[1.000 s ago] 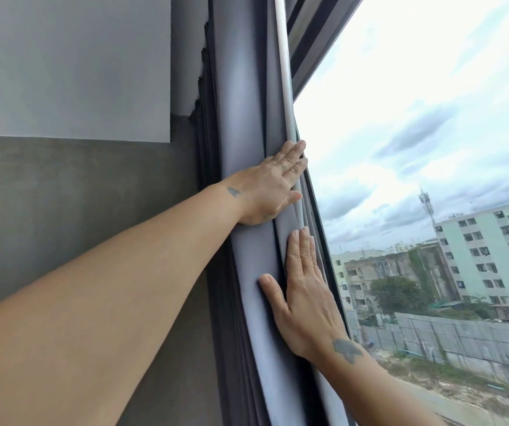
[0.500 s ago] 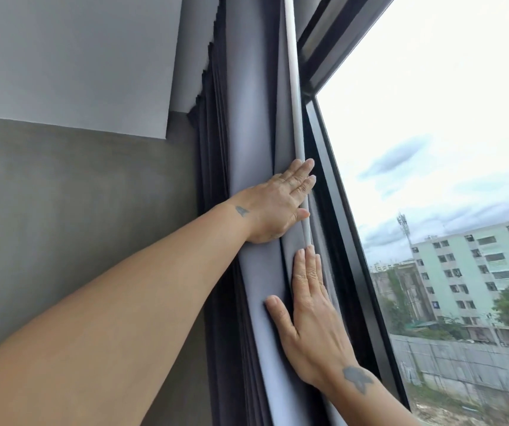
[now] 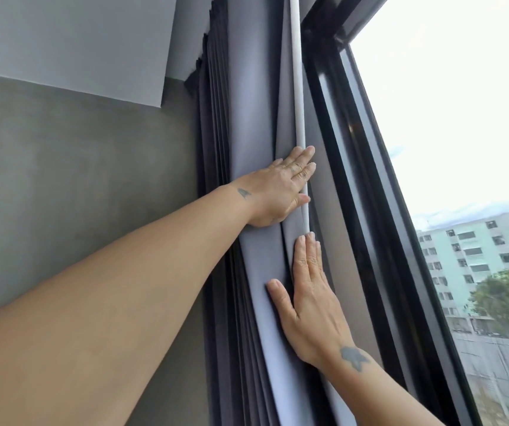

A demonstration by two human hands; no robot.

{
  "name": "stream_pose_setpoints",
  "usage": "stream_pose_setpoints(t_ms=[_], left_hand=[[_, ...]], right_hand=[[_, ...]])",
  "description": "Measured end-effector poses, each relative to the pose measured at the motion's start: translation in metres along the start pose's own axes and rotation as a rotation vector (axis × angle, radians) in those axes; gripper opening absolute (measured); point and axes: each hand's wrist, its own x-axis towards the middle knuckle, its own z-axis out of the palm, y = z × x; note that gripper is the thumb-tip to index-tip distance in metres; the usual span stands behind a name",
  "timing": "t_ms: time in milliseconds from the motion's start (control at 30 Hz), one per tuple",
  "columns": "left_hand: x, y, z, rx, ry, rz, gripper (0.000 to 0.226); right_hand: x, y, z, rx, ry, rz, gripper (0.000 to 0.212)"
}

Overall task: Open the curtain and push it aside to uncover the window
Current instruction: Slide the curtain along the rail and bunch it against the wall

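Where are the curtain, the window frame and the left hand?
curtain (image 3: 248, 103), head view, flat grey fold above the hands.
window frame (image 3: 344, 167), head view, black upright bar.
left hand (image 3: 278, 192), head view, back of the hand.

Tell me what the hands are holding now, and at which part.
Nothing is gripped. The left hand and the right hand lie flat, fingers straight, pressing the gathered grey curtain at its pale leading edge beside the window frame.
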Motion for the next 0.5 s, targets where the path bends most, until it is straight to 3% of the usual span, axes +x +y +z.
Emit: stream_pose_setpoints(t_ms=[500], left_hand=[[0.004, -0.042, 0.057, -0.020, -0.033, -0.029, 0.060]], right_hand=[[0.018, 0.019, 0.061, 0.003, -0.029, 0.020, 0.070]])
